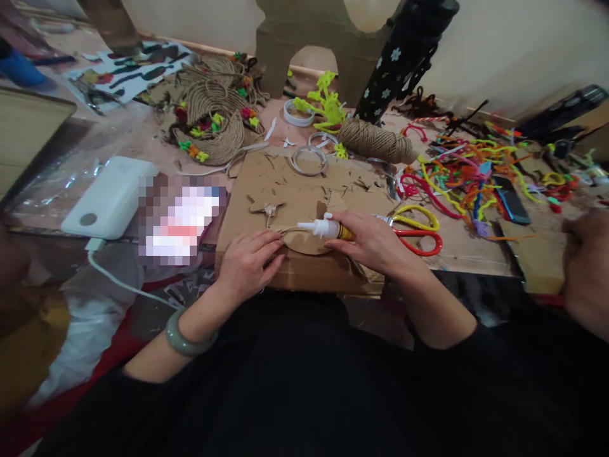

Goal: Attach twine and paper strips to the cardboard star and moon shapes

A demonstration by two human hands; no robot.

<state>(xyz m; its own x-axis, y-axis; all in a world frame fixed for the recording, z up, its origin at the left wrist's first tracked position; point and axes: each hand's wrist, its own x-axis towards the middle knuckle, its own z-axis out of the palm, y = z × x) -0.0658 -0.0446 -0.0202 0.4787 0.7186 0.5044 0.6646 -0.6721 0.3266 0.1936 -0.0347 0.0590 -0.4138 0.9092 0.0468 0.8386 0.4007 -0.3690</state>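
My right hand (364,243) is closed around a small glue bottle (328,228) with a white nozzle that points left. Under the nozzle lies a rounded cardboard piece (307,243), with a thin brown cord (288,231) at its upper left edge. My left hand (250,259) presses its fingertips together at the cord's left end, palm down over the cardboard box (238,216). Just above those fingers is a star-shaped twine outline (267,207) with a whitish centre. Scissors (416,231) with yellow and red handles lie beside my right hand.
Twine coils (214,120) lie at the back left. A twine spool (375,141) and white rings (308,160) sit behind the box. Colourful pipe cleaners (466,171) spread to the right. A white power bank (109,197) is at the left; another person's hand (587,266) is at the right edge.
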